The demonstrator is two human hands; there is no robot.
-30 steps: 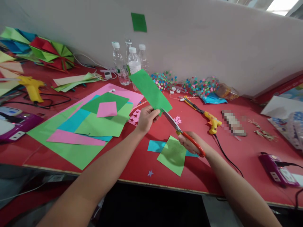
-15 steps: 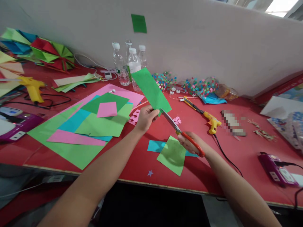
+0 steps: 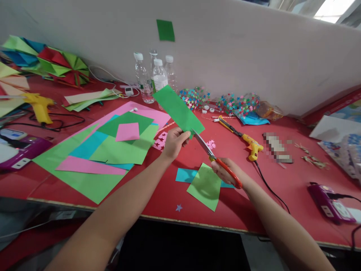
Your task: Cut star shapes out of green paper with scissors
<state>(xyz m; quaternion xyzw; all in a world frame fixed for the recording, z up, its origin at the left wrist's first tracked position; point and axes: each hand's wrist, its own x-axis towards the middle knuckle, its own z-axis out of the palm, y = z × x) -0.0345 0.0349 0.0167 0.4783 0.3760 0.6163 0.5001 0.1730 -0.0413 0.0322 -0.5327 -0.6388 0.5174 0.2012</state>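
Note:
A green paper strip is pinched at its lower edge by my left hand, held up above the table and tilted to the upper left. My right hand grips red-handled scissors, whose blades reach up-left to the strip's lower edge, close to my left fingertips. Below the scissors lie a light green paper piece and, partly under it, a blue paper strip. To the left is a layered pile of coloured sheets, with a small pink paper square on top.
Clear plastic bottles stand against the wall, near bags of star confetti. Yellow glue guns lie right and left, with cords trailing. Purple power strips sit at right and left. The table's front edge is close.
The green strip has tipped a little further left at its upper end. Both hands stay nearly in place, and the scissors still meet the strip's lower edge.

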